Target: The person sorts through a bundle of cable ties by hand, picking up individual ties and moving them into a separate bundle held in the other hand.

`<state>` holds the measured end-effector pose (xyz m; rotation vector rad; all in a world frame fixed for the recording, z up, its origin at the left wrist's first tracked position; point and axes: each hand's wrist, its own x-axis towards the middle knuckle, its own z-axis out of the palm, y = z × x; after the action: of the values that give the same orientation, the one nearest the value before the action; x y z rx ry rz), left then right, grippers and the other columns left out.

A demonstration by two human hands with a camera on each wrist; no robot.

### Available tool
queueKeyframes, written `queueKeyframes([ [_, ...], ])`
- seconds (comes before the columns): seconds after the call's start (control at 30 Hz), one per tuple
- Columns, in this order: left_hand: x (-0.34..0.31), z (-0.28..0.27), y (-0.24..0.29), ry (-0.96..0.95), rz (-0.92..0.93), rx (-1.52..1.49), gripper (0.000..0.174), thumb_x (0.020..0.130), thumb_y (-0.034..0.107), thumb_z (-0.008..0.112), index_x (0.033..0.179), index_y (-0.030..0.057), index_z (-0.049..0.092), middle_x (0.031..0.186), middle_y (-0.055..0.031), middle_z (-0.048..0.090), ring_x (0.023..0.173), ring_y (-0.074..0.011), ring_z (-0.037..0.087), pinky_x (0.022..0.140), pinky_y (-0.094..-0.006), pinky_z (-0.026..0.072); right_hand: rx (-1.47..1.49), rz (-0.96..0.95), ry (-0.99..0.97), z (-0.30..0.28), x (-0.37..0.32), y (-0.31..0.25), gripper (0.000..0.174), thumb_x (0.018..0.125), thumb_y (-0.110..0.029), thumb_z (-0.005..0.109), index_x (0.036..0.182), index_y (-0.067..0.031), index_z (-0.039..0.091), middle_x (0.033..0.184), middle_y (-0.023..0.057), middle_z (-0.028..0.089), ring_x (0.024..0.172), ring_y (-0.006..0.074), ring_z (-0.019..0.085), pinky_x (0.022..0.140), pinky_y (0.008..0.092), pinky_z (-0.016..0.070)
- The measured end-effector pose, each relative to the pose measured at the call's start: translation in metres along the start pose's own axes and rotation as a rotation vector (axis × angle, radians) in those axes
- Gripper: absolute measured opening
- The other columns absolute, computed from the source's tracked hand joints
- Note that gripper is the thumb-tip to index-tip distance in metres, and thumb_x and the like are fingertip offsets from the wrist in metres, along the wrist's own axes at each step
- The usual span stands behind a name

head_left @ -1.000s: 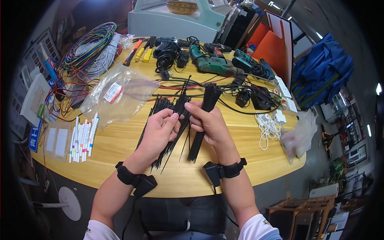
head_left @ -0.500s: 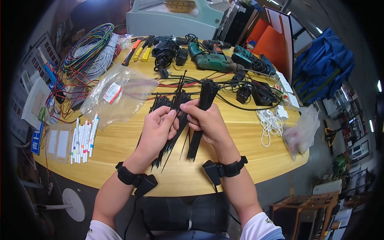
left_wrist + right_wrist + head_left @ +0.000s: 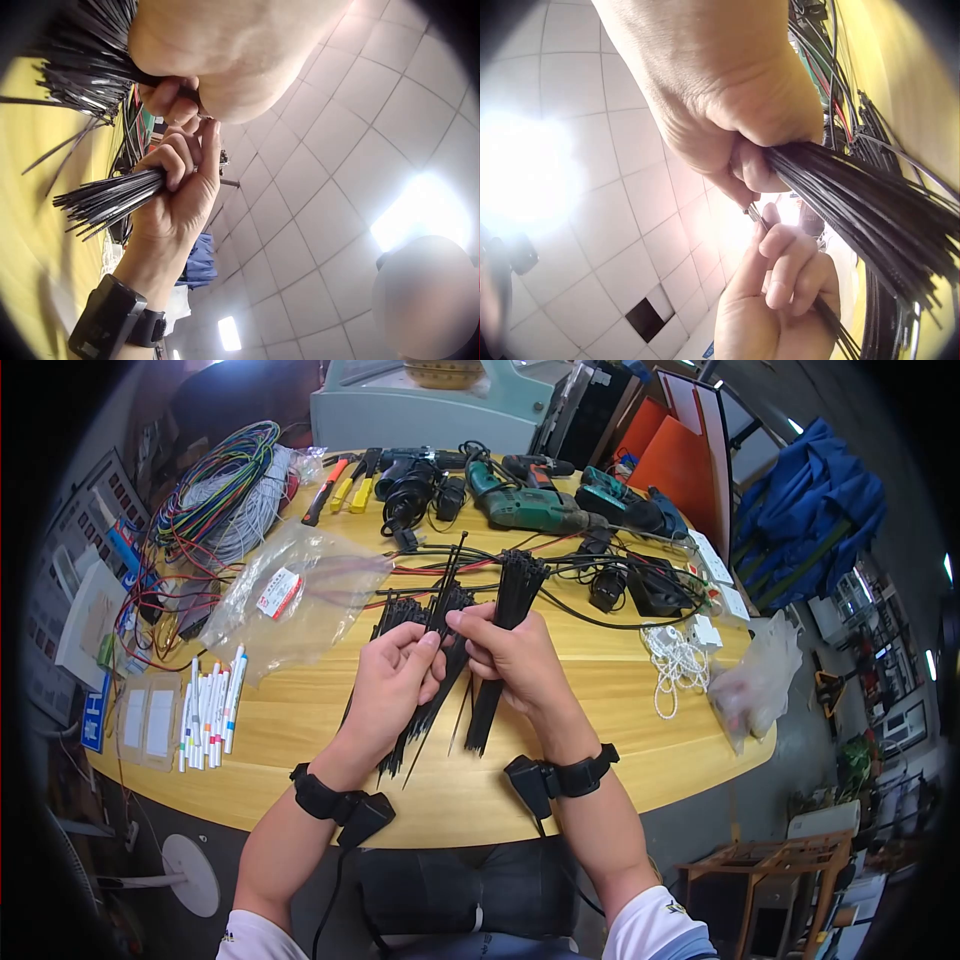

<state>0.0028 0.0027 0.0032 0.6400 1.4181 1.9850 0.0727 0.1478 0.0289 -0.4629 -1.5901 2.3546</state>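
A thick bundle of black cable ties (image 3: 520,582) is gripped in my right hand (image 3: 520,660), its heads up and tails hanging below the palm. My left hand (image 3: 392,678) pinches a few thin cable ties (image 3: 455,565) between thumb and curled fingers, and they stick up past the fingertips. In the right wrist view, tails of these ties (image 3: 838,334) come out below the left hand (image 3: 776,315). Both hands' fingertips nearly meet. Behind and under the left hand lies a loose pile of more cable ties (image 3: 402,613) on the wooden table (image 3: 300,745).
A clear plastic bag (image 3: 330,585) with a label lies left, near several markers (image 3: 210,710). Coiled wires (image 3: 225,490), yellow-handled tools (image 3: 360,493) and a green drill (image 3: 520,510) stand along the back. Black cables (image 3: 580,585), white cord (image 3: 675,670) and another plastic bag (image 3: 755,675) are at right.
The right hand with its bundle has shifted slightly left, its thumb closer to the ties in the left hand. Both hands keep their hold; the head view has shifted a little.
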Motion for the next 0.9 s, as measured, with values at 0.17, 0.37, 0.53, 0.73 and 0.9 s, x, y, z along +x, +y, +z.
queueKeyframes([
  [0.17, 0.0, 0.0, 0.001, -0.005, -0.008, 0.0, 0.017, 0.1, 0.013, 0.052, 0.098, -0.0027, 0.059, 0.071, -0.001, 0.057, 0.052, -0.0039, 0.043, 0.048, -0.018, 0.0339, 0.01, 0.008, -0.002, -0.001, 0.0, -0.001, 0.016, 0.083, -0.008, 0.074, 0.087, 0.0027, 0.063, 0.063, 0.0002, 0.055, 0.045, 0.0025, 0.04, 0.04, 0.0199, 0.0242],
  [0.37, -0.001, 0.001, 0.001, -0.002, -0.018, -0.018, 0.018, 0.1, 0.012, 0.053, 0.099, -0.004, 0.06, 0.071, -0.0005, 0.056, 0.052, -0.0038, 0.043, 0.047, -0.0178, 0.0334, 0.019, -0.017, 0.038, 0.001, -0.001, -0.002, 0.014, 0.084, -0.007, 0.073, 0.087, -0.0007, 0.06, 0.059, -0.0046, 0.046, 0.043, 0.0018, 0.034, 0.041, 0.0208, 0.0205],
  [0.53, 0.0, 0.0, 0.0, -0.005, -0.006, 0.006, 0.018, 0.099, 0.012, 0.053, 0.1, -0.0044, 0.061, 0.071, -0.0003, 0.056, 0.051, -0.0036, 0.043, 0.047, -0.0178, 0.0329, 0.026, -0.012, 0.033, 0.0, 0.0, -0.002, 0.015, 0.083, -0.007, 0.074, 0.087, -0.0016, 0.06, 0.059, -0.0046, 0.047, 0.043, 0.0018, 0.035, 0.041, 0.0207, 0.0209],
  [0.73, 0.0, 0.0, 0.0, -0.005, -0.002, 0.015, 0.018, 0.099, 0.012, 0.053, 0.101, -0.0048, 0.061, 0.071, -0.0003, 0.056, 0.051, -0.0035, 0.042, 0.047, -0.0179, 0.0326, -0.004, 0.003, 0.035, 0.001, -0.001, -0.001, 0.015, 0.083, -0.008, 0.074, 0.085, -0.0013, 0.061, 0.059, -0.0042, 0.048, 0.043, 0.0018, 0.036, 0.04, 0.0204, 0.0225],
  [0.9, -0.001, 0.002, 0.002, -0.027, -0.017, 0.004, 0.021, 0.099, 0.012, 0.054, 0.103, -0.0058, 0.063, 0.071, -0.0002, 0.057, 0.051, -0.0034, 0.043, 0.048, -0.0183, 0.0328, 0.074, -0.085, 0.015, -0.007, 0.003, 0.001, 0.016, 0.083, -0.008, 0.074, 0.086, 0.0007, 0.061, 0.059, -0.0041, 0.049, 0.044, 0.0016, 0.037, 0.04, 0.0203, 0.0239],
])
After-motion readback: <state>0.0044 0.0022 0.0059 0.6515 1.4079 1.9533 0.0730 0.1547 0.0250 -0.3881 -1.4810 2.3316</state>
